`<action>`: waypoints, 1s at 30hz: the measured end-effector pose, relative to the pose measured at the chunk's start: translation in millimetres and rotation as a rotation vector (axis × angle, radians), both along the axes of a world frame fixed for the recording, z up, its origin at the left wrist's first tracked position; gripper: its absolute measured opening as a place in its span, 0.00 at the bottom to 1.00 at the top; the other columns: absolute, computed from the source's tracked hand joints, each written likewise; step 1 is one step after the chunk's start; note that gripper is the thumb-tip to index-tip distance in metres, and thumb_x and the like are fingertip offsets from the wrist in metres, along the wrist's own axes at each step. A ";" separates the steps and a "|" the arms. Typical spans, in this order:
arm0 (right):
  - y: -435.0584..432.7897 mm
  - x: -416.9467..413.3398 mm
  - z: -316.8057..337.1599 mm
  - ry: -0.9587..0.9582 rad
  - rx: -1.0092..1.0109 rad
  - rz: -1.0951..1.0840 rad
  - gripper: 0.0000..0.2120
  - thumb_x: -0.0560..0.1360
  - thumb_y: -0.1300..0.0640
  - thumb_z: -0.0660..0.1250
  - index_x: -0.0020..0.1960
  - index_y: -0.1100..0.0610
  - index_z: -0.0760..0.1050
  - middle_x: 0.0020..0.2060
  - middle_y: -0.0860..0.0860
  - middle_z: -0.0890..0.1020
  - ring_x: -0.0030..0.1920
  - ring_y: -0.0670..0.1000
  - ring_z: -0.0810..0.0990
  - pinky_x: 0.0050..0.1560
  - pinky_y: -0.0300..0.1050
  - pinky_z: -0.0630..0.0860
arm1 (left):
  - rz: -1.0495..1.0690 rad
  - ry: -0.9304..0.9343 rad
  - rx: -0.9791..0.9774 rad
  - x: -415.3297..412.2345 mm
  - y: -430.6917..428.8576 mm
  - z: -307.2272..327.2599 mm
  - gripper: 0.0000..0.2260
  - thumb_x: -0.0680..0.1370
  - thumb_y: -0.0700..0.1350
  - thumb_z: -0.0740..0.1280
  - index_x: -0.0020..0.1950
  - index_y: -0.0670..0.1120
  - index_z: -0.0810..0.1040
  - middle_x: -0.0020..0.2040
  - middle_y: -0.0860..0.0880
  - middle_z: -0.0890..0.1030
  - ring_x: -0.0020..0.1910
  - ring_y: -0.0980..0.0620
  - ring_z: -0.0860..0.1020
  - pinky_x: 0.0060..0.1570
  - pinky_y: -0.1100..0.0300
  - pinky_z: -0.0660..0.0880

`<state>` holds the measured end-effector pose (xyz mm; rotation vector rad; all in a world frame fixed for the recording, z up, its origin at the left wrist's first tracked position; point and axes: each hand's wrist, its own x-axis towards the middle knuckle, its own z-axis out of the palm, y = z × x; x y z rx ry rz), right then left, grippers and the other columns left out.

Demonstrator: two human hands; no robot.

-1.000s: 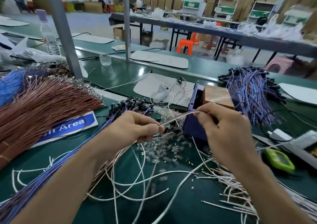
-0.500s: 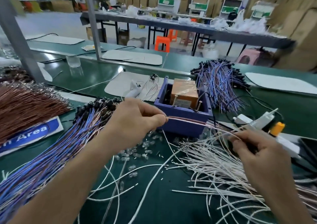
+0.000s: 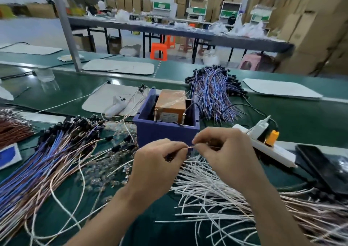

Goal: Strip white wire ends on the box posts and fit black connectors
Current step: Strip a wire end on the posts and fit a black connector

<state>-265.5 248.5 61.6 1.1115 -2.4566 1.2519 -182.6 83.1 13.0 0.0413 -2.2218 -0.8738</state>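
Head view: left hand (image 3: 156, 168) and right hand (image 3: 224, 155) raised close together just in front of blue box (image 3: 165, 132), forearms in from bottom edge. Pinching one thin wire (image 3: 190, 147) from both sides, thumb against forefinger on each hand, other fingers curled under. Short pinkish stretch of it bare in the gap between the fingertips. Something dark tucked under left fingers; cannot tell what.

Just behind hands: box open on top, two metal posts (image 3: 156, 115) upright inside near wall, brown block (image 3: 172, 100) behind them. Neither hand touching box or posts.

Below right hand, loose white wires (image 3: 207, 193) fanned over the mat and running under right forearm. Left of hands, scattered black connectors (image 3: 116, 148) and small clear parts (image 3: 98, 172), then long blue-and-pink bundle (image 3: 47, 161) with black ends, slanting to bottom left corner. Crowded on both sides; bare green mat (image 3: 146, 232) only between forearms near bottom edge. Right of hands, white power strip (image 3: 273, 151) with orange plug (image 3: 272, 137), flat black device (image 3: 320, 168) beyond.

Behind box, second blue-and-pink bundle (image 3: 214, 95), white pads (image 3: 280, 88) on green bench, grey upright pole (image 3: 64, 25). Far back: long dark table (image 3: 188, 33), orange stool (image 3: 159, 51), stacked cardboard cartons (image 3: 310, 29). Background blurred.
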 end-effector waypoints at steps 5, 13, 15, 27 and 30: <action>-7.6 -1.5 -43.7 -0.032 -0.031 -0.057 0.08 0.72 0.60 0.77 0.41 0.47 0.84 0.35 0.36 0.83 0.38 0.41 0.83 0.39 0.29 0.74 | 0.027 -0.072 -0.019 -1.4 -19.2 -23.2 0.08 0.77 0.53 0.70 0.46 0.53 0.88 0.38 0.60 0.84 0.39 0.60 0.80 0.44 0.62 0.74; -13.5 0.7 -73.3 -0.005 -0.033 -0.127 0.06 0.77 0.58 0.73 0.46 0.46 0.80 0.37 0.39 0.82 0.40 0.44 0.81 0.40 0.37 0.75 | 0.027 -0.182 -0.077 -4.7 -21.8 -25.5 0.08 0.77 0.53 0.69 0.49 0.54 0.88 0.42 0.60 0.85 0.42 0.60 0.80 0.47 0.60 0.76; -13.6 0.8 -76.6 -0.018 -0.031 -0.131 0.07 0.78 0.58 0.72 0.46 0.47 0.80 0.39 0.39 0.82 0.39 0.44 0.80 0.40 0.37 0.74 | 0.025 -0.274 -0.115 -2.8 -33.2 -21.1 0.06 0.78 0.51 0.72 0.52 0.55 0.88 0.45 0.60 0.86 0.45 0.60 0.82 0.51 0.56 0.78; -24.6 18.4 -81.7 -0.010 0.039 -0.090 0.07 0.75 0.56 0.73 0.43 0.45 0.80 0.38 0.36 0.81 0.40 0.40 0.79 0.40 0.28 0.70 | 0.204 -0.578 -0.081 110.9 -133.2 2.2 0.09 0.74 0.46 0.77 0.43 0.62 0.87 0.39 0.67 0.84 0.40 0.65 0.82 0.39 0.74 0.74; -27.6 22.9 -83.4 -0.011 0.050 -0.088 0.08 0.75 0.58 0.74 0.43 0.45 0.81 0.34 0.37 0.82 0.41 0.37 0.79 0.41 0.25 0.69 | 0.246 -0.485 -0.045 133.6 -144.5 7.0 0.09 0.73 0.44 0.77 0.41 0.59 0.88 0.35 0.68 0.83 0.32 0.67 0.79 0.34 0.75 0.72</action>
